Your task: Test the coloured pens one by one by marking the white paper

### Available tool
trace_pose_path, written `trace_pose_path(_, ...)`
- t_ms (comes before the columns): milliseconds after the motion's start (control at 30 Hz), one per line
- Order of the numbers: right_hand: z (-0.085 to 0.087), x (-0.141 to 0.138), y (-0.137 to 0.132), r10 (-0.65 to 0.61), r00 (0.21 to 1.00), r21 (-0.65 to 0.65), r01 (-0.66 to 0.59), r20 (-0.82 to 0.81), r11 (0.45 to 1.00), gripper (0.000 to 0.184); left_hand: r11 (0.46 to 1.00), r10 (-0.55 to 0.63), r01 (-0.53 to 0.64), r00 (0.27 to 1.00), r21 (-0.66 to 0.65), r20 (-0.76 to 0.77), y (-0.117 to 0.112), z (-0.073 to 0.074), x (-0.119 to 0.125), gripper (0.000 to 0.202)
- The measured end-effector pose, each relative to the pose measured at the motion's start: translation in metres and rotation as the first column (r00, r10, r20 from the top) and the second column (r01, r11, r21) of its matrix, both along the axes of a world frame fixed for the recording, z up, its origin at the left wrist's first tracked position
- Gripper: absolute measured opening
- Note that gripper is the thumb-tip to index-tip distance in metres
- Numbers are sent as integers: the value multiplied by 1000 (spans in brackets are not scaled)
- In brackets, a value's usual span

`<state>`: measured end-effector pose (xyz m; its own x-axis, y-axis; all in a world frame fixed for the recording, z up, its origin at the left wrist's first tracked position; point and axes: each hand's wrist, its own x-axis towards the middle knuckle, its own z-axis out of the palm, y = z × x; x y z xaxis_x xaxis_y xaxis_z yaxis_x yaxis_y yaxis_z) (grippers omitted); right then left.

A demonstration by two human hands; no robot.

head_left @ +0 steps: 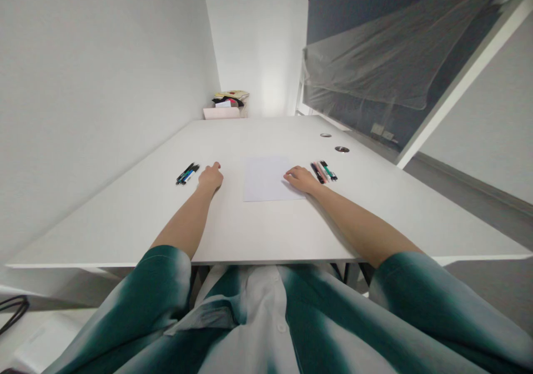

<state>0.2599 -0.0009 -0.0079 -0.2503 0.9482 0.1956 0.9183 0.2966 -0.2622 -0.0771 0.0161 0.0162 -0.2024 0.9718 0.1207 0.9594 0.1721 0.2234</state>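
A white sheet of paper (266, 178) lies flat on the white table (250, 224) in front of me. My right hand (300, 178) rests palm down on the paper's right edge, fingers flat and spread, holding nothing. Just right of it lies a small group of pens (323, 171) with black, red and green barrels. My left hand (210, 177) sits on the bare table left of the paper, fingers curled in loosely with one finger poking forward. A second small bunch of dark and blue pens (187, 173) lies a short way to its left.
Two round cable holes (342, 149) are set in the table at the back right. A pink box (221, 112) with stacked items stands in the far corner. A white wall runs along the left; a plastic-covered dark board (375, 57) leans at the right.
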Motion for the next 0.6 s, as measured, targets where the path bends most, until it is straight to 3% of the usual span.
trace_pose_path(100,-1,0,0,8,1000,7,-8,-23,1000,39,993,-116,116,993,13,4,1,0,11,35)
trace_pose_path(267,-1,1,1,28,996,41,-25,-82,999,36,930,-328,280,924,237,197,-3,-5,29,26)
trace_pose_path(467,4,-6,-2,158,946,167,-113,-282,979,31,843,-517,270,648,466,559,-6,-11,62,27)
trace_pose_path(600,10,-22,-12,238,843,104,-215,-483,971,40,834,-546,224,474,504,691,-9,-15,86,32)
